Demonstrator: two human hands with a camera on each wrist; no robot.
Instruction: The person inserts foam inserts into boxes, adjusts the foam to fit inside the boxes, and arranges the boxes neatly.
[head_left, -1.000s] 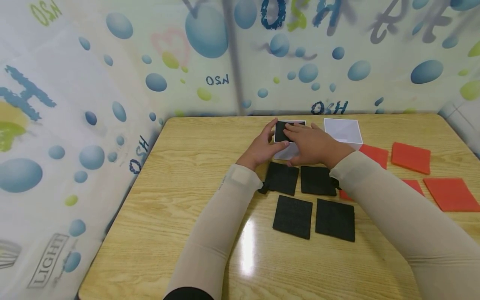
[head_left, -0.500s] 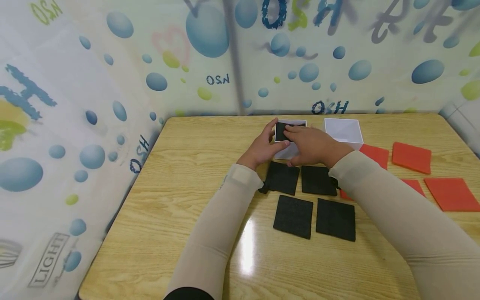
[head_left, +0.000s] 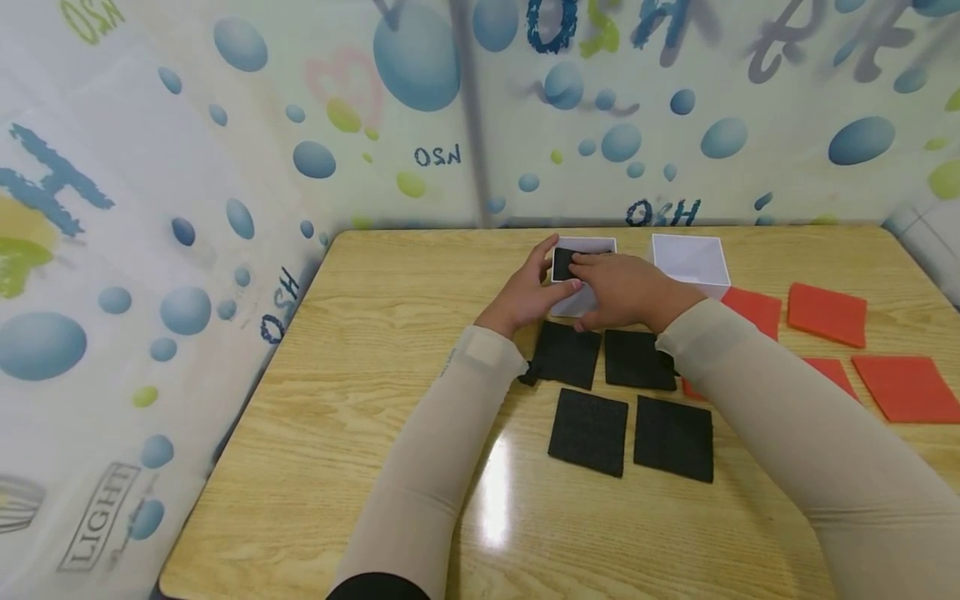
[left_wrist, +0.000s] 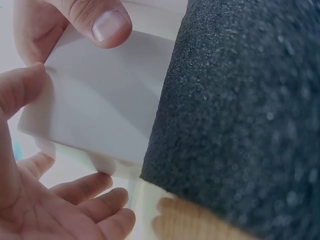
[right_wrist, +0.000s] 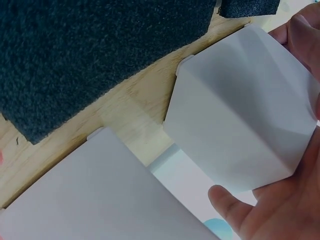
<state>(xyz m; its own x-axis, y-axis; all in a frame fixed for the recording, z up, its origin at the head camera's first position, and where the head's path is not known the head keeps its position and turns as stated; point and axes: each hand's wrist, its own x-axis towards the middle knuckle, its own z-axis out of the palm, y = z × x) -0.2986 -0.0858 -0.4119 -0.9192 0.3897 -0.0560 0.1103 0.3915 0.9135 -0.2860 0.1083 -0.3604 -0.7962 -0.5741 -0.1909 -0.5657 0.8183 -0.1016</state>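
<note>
While the left hand [head_left: 521, 296] grips the white box [head_left: 566, 307] from eight o'clock, the black square [head_left: 563, 266] lies inside, at ten o'clock from the right hand [head_left: 628, 292], which is nearer, unclenched, fingertips apparently resting on the square.

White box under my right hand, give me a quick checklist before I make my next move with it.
1. White box upright: ok, its open side faces up.
2. Left hand steadying it: ok, fingers at its left side.
3. Right hand clear of the opening: not ok, it reaches over it.
4. Black square inside lying flat: cannot tell, the right hand covers much of it.
5. Clearance from the second white box: ok, the right wrist view shows a gap.
6. Table just in front free: not ok, loose black squares lie there.
</note>
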